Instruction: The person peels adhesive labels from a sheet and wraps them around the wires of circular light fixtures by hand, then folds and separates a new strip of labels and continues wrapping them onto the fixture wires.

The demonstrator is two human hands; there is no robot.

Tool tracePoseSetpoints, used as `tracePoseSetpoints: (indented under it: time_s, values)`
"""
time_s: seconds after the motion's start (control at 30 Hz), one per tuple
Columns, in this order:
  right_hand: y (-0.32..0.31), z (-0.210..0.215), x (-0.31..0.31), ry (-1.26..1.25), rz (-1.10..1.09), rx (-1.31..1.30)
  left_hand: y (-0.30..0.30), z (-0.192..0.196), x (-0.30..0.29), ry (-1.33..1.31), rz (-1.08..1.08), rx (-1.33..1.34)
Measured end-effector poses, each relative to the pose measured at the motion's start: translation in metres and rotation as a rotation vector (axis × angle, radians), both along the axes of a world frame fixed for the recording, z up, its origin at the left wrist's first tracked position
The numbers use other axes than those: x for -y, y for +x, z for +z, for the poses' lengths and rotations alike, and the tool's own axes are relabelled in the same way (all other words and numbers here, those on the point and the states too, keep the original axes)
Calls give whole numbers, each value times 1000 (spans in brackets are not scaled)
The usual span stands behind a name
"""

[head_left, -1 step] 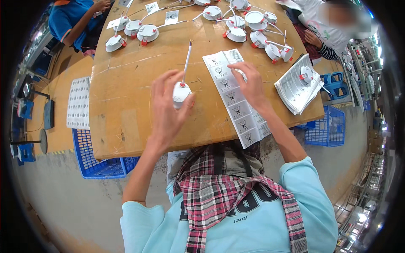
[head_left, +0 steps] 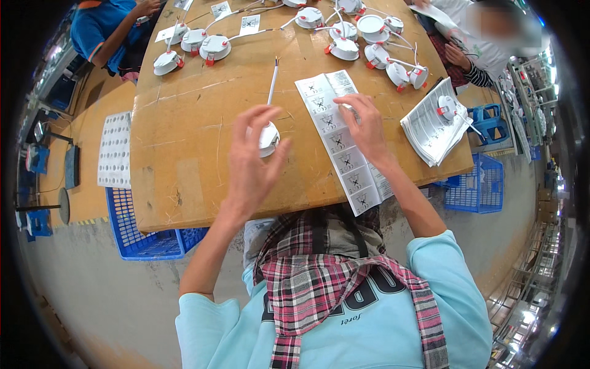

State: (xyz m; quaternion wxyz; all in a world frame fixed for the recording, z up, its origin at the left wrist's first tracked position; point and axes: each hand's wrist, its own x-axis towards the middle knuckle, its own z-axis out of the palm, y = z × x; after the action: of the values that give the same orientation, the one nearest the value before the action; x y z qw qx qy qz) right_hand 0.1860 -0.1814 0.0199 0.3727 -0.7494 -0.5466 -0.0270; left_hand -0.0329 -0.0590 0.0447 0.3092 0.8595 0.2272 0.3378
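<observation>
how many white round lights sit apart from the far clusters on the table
2 that I can see: one light partly hidden behind the left hand, and another light on the paper stack to the right. Others may be hidden.

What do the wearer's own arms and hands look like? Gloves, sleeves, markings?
The left hand and right hand are ungloved. Both forearms are bare, with no watch, bracelet or cable visible. Short light-blue sleeves cover the upper arms; no markings visible on them.

The round white lamp (head_left: 268, 141), its white cord (head_left: 273, 83) stretched out, sits left of the paper sheet (head_left: 339, 142), which is long, creased and has grey picture boxes.
</observation>
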Motion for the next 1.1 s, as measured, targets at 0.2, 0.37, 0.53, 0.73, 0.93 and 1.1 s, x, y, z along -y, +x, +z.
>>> tracePoseSetpoints:
  time_s: [0.2,0.37,0.53,0.73,0.93,1.1]
  values:
    - [-20,-14,23,64,-108,-157,47,-22,28,-481,-236,-82]
    - [-25,-12,38,132,-149,-273,87,-22,10,-1031,-226,39]
    - [-31,-11,42,169,-110,-357,101,-31,-5,-937,-265,3]
    - [-15,10,42,105,-81,-396,98,-29,-1,-989,-257,-69]
    - [-2,22,14,130,29,-60,99,-18,6,-907,-333,-61]
    - [-1,20,5,107,65,18,99,-16,4,-927,-374,-25]
